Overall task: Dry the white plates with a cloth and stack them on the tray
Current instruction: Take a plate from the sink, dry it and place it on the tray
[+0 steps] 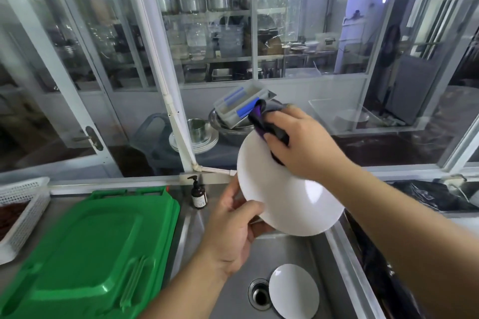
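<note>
Above a stainless steel sink (324, 261): white plate (287, 199) tilted in mid-air, pinched at its lower left rim by the left hand (230, 233), thumb on the near face and fingers curled behind. Wiped near its upper edge by a dark purple-and-black cloth (261, 122), bunched in the curled fingers of the right hand (303, 142) and pressed against the plate.

Lying flat in the basin beside the drain (260, 295): a second white plate (294, 290), not yet lifted. Waiting on the counter to the left: a green tray (88, 248), bare of plates so far, with a white mesh basket (23, 204) beyond it and a brown pump bottle (199, 194) at the sink's back edge.

Risks from here, as judged: a one-edge pinch on a possibly wet rim, liable to slip under the cloth's push and drop the plate onto the one below; chipping likely. Too hard a wipe at the top edge, apt to lever the plate out of the thumb's hold.
</note>
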Action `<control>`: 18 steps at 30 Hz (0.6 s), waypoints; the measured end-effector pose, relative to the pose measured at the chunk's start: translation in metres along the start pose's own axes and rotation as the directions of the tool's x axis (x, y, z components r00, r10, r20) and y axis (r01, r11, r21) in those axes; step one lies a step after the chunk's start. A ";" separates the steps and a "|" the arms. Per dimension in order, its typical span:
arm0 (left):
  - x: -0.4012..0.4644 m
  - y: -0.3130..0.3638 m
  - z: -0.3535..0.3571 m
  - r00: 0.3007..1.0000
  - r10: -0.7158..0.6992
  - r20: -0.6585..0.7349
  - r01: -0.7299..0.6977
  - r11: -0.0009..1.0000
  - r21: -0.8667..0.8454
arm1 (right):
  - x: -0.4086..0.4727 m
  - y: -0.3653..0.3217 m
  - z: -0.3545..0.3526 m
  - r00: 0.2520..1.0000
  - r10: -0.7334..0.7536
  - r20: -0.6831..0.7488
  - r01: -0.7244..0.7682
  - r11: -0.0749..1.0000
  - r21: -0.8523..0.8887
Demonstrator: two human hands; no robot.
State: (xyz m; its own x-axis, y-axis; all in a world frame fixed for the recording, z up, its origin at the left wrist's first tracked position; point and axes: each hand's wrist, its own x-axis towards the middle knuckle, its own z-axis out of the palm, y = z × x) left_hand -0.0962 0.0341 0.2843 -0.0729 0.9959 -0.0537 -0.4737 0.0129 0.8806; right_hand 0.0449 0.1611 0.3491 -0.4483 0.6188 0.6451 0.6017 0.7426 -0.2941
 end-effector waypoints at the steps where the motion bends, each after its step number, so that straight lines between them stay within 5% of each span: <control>1: 0.000 0.002 0.000 1.000 0.011 -0.006 -0.011 1.000 -0.027 | 0.005 0.006 -0.004 1.000 0.021 -0.004 -0.021 0.999 -0.030; 10: 0.013 0.023 -0.011 0.983 0.157 -0.098 -0.161 0.986 -0.043 | -0.022 0.019 -0.002 0.983 0.180 -0.025 -0.181 0.964 -0.195; 14: 0.018 0.024 -0.014 0.979 0.165 -0.124 -0.169 0.985 -0.024 | -0.057 -0.011 0.012 0.970 0.239 0.054 -0.235 0.970 -0.067; 18: 0.017 0.017 -0.012 0.985 0.113 -0.128 -0.112 0.994 0.018 | -0.067 -0.038 0.020 0.978 0.148 0.144 -0.164 0.981 0.106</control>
State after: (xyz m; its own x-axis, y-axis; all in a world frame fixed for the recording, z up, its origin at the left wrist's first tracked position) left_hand -0.1156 0.0502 0.2929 -0.2376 0.9713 -0.0134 -0.4466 -0.0970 0.8894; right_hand 0.0394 0.0965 0.3030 -0.4449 0.7521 0.4862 0.5934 0.6542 -0.4690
